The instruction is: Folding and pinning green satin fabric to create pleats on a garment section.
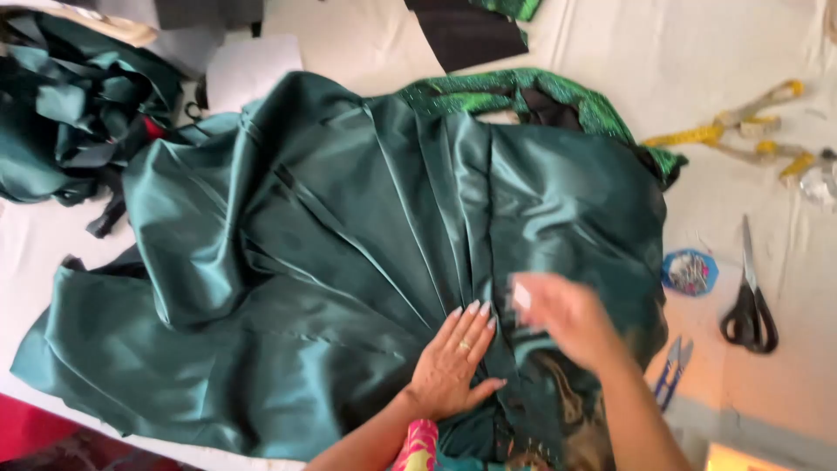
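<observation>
A large piece of dark green satin fabric (331,253) lies spread and pleated over a white table (663,52). My left hand (453,362) rests flat on the satin near its lower middle, fingers together, a ring on one finger. My right hand (567,318), blurred by motion, hovers just right of it above the pleats and pinches a small pale flat piece (521,296), perhaps chalk. A glittery green fabric band (488,94) runs along the satin's far edge.
Black-handled scissors (751,305) lie at the right, with small blue snips (673,371) and a round pin holder (690,272) closer to the satin. A yellow tape measure (741,131) sits far right. More green cloth (61,105) is heaped at the far left.
</observation>
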